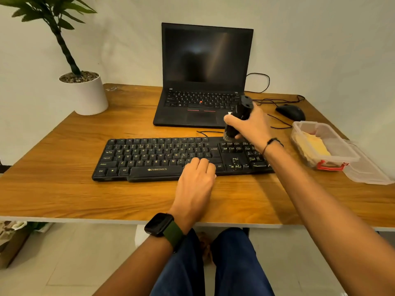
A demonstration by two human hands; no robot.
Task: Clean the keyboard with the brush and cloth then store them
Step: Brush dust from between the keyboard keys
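My left hand [195, 178] lies flat, fingers straight, on the keyboard [162, 159] near its front edge, probably to pin it on the desk [64, 167]; my right hand [249, 124] grips the brush [237, 120] bristles-down over the upper right keys. Keyboard's black, dusty, legends worn; the yellow cloth [314, 146] sits in the open plastic box [342, 146] on my right.

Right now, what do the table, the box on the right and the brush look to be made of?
Table: wood or wood-look laminate, given its brown grain, pale edge and satin sheen.
Box: clear plastic, since the yellow cloth shows through its walls; red clip.
Brush: black handle, probably plastic, with pale bristles; the right hand grips it.
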